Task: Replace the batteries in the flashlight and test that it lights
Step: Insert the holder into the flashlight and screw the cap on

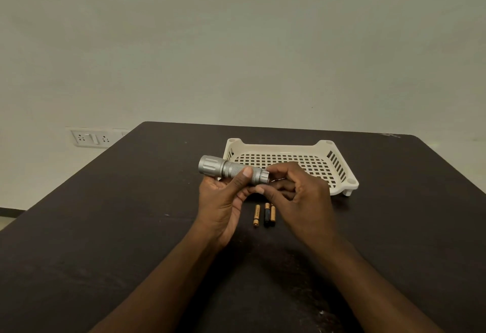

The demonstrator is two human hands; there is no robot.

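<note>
Silver flashlight [231, 169] held horizontal, 3 batteries [264, 214] lying on table below

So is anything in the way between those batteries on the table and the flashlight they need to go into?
Yes: the flashlight looks closed. The right hand grips its tail cap, apparently still on, while the left hand holds the body. The batteries lie just below on the table, nothing covering them.
</note>
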